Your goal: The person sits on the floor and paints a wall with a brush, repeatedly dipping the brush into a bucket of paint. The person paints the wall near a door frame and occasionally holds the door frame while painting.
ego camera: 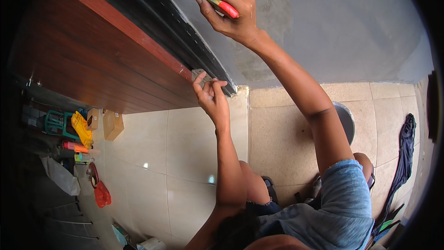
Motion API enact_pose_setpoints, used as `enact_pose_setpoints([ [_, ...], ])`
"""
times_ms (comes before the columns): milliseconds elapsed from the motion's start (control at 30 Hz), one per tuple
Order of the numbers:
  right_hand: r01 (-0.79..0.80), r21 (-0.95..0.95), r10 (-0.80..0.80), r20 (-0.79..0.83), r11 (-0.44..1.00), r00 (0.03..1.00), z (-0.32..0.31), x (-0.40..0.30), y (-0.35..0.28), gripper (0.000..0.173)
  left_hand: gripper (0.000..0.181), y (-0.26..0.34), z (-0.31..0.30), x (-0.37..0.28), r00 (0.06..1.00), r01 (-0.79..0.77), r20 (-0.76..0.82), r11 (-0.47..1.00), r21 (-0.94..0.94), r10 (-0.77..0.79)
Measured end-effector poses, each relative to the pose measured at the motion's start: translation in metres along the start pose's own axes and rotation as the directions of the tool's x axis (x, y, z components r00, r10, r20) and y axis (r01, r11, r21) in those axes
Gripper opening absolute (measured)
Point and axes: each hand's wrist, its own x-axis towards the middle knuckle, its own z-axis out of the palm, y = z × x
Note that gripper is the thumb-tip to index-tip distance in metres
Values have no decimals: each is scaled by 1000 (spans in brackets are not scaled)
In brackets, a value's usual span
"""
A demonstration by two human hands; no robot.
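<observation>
My right hand point(236, 14) grips a paintbrush point(229, 9) whose paint-smeared handle ends in red. The brush's far end lies along the black door frame point(173, 17), where the frame meets the grey wall point(312, 24). Spots of pale paint mark my right fingers. Lower on the same frame, my left hand point(212, 99) is by a metal hinge point(203, 75), fingers apart and nothing held. Whether those fingertips touch the frame is hard to tell. A reddish-brown wooden door point(104, 52) stands open to the left of the frame.
Partly behind my right arm, a grey bucket point(345, 121) stands on the tiled floor point(194, 139). Dark cloth point(406, 149) lies at the right. Cardboard boxes point(113, 125), a green plastic chair point(57, 123) and a red bag point(102, 194) are at the left.
</observation>
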Motion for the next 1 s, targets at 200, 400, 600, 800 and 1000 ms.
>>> enact_pose_setpoints([
  [200,-87,-12,88,35,996,996,-3,-36,-4,20,33,-2,-4,2,999,-11,-42,1000,-8,10],
  [400,-258,-52,263,174,965,949,-22,-85,-15,18,34,-3,-5,2,1000,-12,-5,999,-31,12],
  [600,-382,-101,394,297,919,870,-43,-130,-27,19,34,2,-5,-1,1000,-23,7,999,-32,24],
  [800,-322,-60,327,190,945,926,-46,-99,-36,22,34,6,-5,-4,999,-46,11,998,47,46],
  [1000,-92,-13,92,9,996,996,-14,-22,-9,23,34,6,1,-5,1000,-20,18,1000,9,20],
])
